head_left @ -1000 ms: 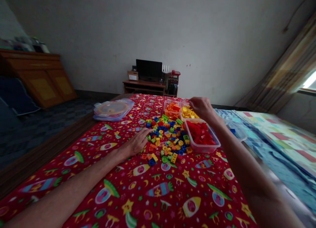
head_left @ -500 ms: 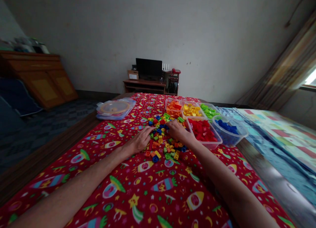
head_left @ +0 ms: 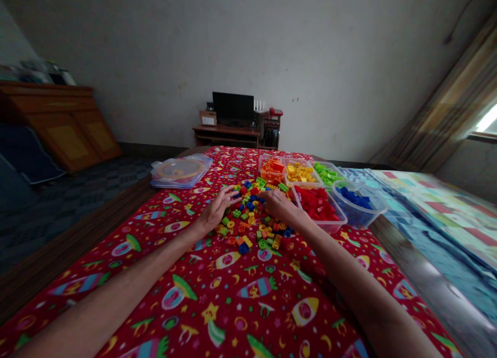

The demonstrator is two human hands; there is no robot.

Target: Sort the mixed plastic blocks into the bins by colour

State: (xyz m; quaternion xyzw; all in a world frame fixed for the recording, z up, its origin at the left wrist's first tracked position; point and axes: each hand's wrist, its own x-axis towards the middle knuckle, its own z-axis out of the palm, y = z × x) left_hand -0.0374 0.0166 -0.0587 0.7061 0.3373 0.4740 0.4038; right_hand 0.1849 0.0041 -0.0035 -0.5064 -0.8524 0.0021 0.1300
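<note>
A heap of small loose bricks point(head_left: 252, 221) in mixed colours lies on the red rocket-print cloth point(head_left: 248, 296). My left hand point(head_left: 218, 209) rests at the heap's left edge, fingers stretched out over the pieces and holding nothing. My right hand point(head_left: 278, 203) lies palm down on the heap's far right side, its fingertips bent down together among blue and red pieces. What they pinch is hidden. Just right of this hand stands the clear tub of red bricks point(head_left: 319, 205).
Behind the heap stand clear tubs of orange point(head_left: 272, 169), yellow point(head_left: 298, 173) and green bricks point(head_left: 328, 173), and a round tub of blue bricks point(head_left: 357, 198) at the right. A stack of clear lids point(head_left: 180, 170) lies far left. The table edge runs along the right.
My right hand came back from over the yellow tub and dropped onto the heap. My left hand slid forward along the heap's left edge, towards its far side.
</note>
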